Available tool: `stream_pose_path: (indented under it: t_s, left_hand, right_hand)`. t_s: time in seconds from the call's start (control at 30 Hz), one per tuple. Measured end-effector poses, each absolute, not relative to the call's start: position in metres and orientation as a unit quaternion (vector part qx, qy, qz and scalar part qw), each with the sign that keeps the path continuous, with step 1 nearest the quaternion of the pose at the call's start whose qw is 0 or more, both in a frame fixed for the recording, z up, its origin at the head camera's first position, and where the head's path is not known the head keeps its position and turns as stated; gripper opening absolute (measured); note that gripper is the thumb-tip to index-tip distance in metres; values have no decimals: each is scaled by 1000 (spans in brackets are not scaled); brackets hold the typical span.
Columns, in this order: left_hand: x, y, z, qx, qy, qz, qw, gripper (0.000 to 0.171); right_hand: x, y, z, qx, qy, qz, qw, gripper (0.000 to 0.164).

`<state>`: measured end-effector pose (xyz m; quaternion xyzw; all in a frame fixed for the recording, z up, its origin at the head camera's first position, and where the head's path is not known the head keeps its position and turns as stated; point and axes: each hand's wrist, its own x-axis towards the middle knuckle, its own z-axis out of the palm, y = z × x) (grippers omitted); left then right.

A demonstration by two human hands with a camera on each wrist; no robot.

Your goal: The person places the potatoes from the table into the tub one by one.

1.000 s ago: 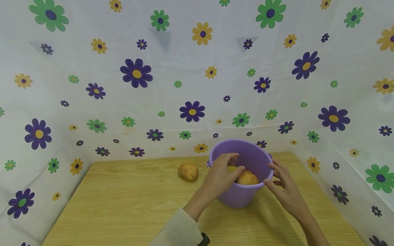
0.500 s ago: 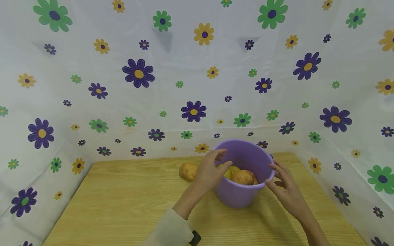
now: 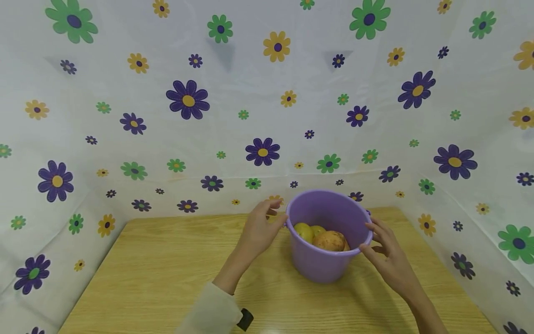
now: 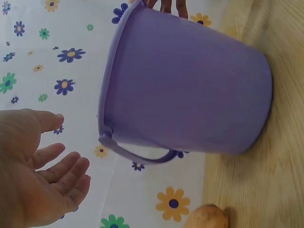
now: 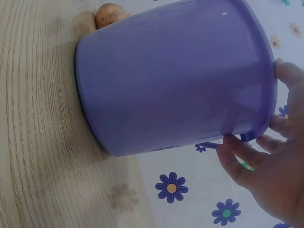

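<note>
A purple bucket [image 3: 321, 266] stands upright on the wooden table. In it lie a brown potato [image 3: 329, 241] and yellow-green fruits [image 3: 303, 232] whose kind is unclear. My left hand [image 3: 256, 229] hovers just left of the rim, fingers loosely bent, holding nothing; the left wrist view shows it apart from the bucket. My right hand [image 3: 390, 262] holds the rim on the right, with thumb and fingertips [image 5: 230, 140] against it. Another potato [image 4: 207, 217] lies on the table, hidden behind my left hand in the head view.
The bucket's handle [image 4: 142, 156] hangs down on its left side. A white cloth with printed flowers [image 3: 233, 134] encloses the wooden table [image 3: 167, 269] at the back and sides.
My left hand has drawn back out of the bucket to the left, leaving a potato on the fruits inside. My right hand has stayed at the rim.
</note>
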<state>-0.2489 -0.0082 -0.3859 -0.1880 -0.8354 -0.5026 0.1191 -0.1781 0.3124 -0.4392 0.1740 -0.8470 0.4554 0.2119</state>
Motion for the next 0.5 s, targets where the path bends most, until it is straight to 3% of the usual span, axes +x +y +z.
stream_pose_path:
  t_s: [0.5]
  left_hand:
    - [-268,-60,-403,-155,-859,-474,119,48]
  right_hand:
    - [-178,313,-439,174,-848,454,212,51]
